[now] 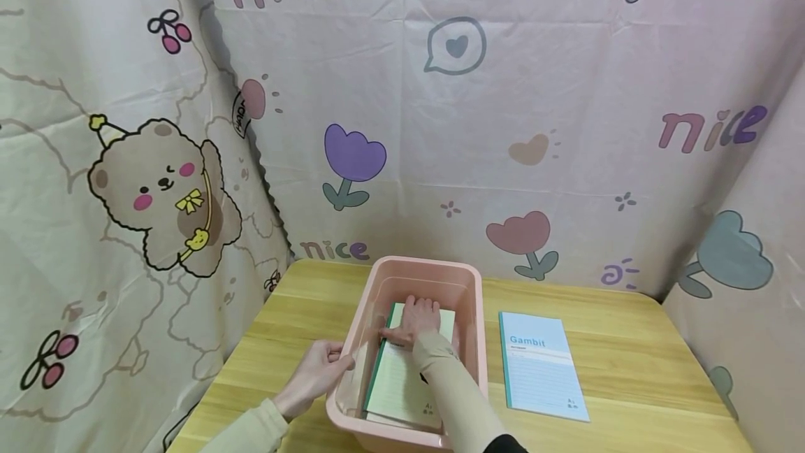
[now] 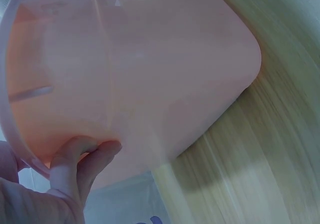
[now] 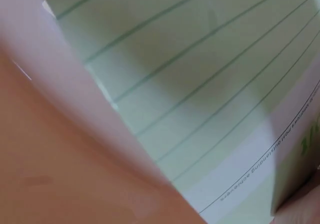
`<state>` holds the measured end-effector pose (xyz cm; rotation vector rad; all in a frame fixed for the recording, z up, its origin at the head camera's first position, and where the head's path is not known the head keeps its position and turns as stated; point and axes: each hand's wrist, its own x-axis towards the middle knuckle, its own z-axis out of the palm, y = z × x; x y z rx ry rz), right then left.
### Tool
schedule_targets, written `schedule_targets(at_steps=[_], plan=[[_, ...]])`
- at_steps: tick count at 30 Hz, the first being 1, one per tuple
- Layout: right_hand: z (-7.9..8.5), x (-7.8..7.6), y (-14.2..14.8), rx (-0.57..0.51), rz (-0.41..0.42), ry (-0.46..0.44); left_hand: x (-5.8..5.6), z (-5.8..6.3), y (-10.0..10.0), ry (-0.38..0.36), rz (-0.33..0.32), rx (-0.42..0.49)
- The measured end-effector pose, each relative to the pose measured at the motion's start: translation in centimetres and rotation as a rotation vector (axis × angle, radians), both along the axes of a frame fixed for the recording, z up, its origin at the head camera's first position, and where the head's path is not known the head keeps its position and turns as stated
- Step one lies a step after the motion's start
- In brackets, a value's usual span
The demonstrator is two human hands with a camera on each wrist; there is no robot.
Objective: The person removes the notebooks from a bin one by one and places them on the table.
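A pink plastic bin (image 1: 483,348) stands on the wooden table, with a pale green notebook (image 1: 399,390) lying inside it, lined cover up. Beneath that notebook, at the near end, the edge of another pale layer shows. My left hand (image 1: 317,372) grips the bin's left rim; the left wrist view has bent fingers (image 2: 95,159) against the outer wall. Reaching into the bin, my right hand (image 1: 420,320) rests on the far part of the green notebook, its thumb spread towards the left edge. In the right wrist view only a sliver of that hand shows beside the lined cover (image 3: 200,74).
On the table right of the bin lies a light blue notebook (image 1: 542,369) marked Gambit. Printed fabric (image 1: 453,124) hangs behind the table and along both sides. Wooden table surface (image 1: 654,369) extends to the right of the blue notebook.
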<state>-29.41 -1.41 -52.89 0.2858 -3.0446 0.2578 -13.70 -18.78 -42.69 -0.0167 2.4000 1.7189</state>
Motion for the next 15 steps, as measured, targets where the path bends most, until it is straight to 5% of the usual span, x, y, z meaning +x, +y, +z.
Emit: schedule_targets(at_steps=[15], plan=[[2.2,-0.3,-0.6,0.036,0.058,0.056,-0.1,-0.1,0.2,-0.024,0.044,-0.002]])
